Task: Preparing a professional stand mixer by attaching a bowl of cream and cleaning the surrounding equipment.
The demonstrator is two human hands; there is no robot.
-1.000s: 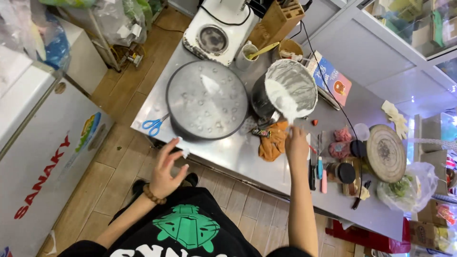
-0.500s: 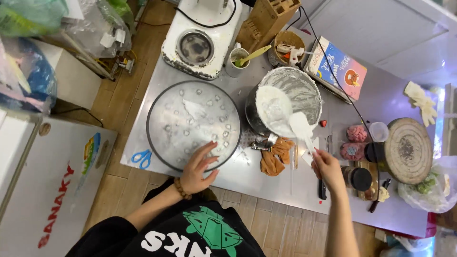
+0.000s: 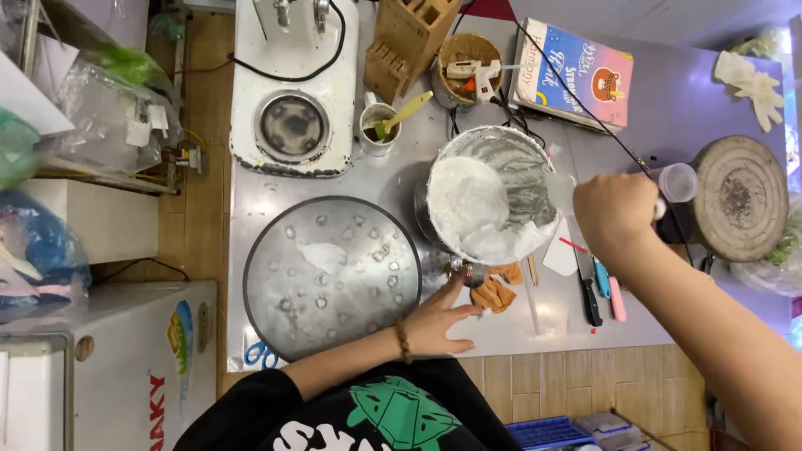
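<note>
A: What changed? The right hand [image 3: 616, 215] has lifted from the counter's near edge up to the pot [image 3: 493, 196], centre frame, fingers closed on a pale scraper [image 3: 558, 194] at its rim. The left hand [image 3: 441, 319] has slid off the round tray [image 3: 332, 277], open, palm flat on the counter.

B: Contents?

A: Pot holds thick white batter [image 3: 466, 205]. Tray, left of centre, shows scattered white dabs. A cup [image 3: 378, 127] above holds a green brush.
</note>
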